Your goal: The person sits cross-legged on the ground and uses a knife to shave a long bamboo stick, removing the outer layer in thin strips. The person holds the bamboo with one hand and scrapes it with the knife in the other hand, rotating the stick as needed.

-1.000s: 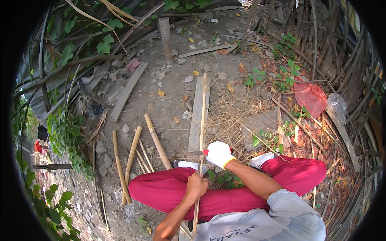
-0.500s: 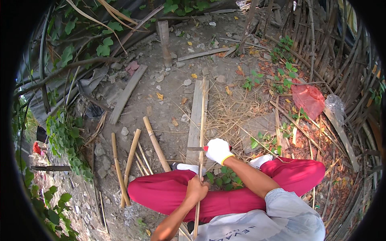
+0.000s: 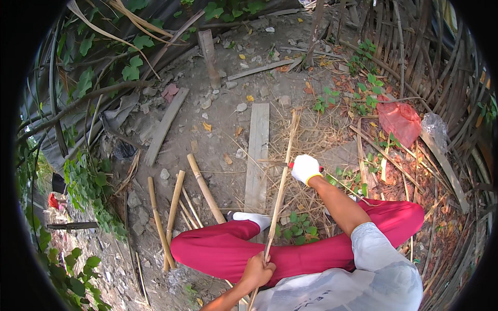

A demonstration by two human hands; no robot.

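My bare left hand [image 3: 258, 269] is closed around the near part of a long pale bamboo strip [image 3: 280, 194], low over my lap. The strip slants away from me to the right, its frayed far end over dry straw. My right hand [image 3: 306, 169], in a white glove, grips the red handle of a knife [image 3: 275, 163]. The thin blade points left and crosses the strip at its upper half; whether the edge touches it I cannot tell. Beside the strip, on the ground, lies a flat grey wooden plank [image 3: 258, 150].
Several bamboo lengths [image 3: 205, 186] lie by my left knee. Dry shavings [image 3: 290, 135] cover the ground ahead. To the right are a red plastic bag [image 3: 398, 123], a clear plastic bag [image 3: 434, 129] and loose sticks. A wooden stake [image 3: 209, 58] stands at the far side.
My right hand with the knife has moved away from me and to the right along the strip. The strip's far end has swung right, off the plank. My left hand has shifted slightly nearer.
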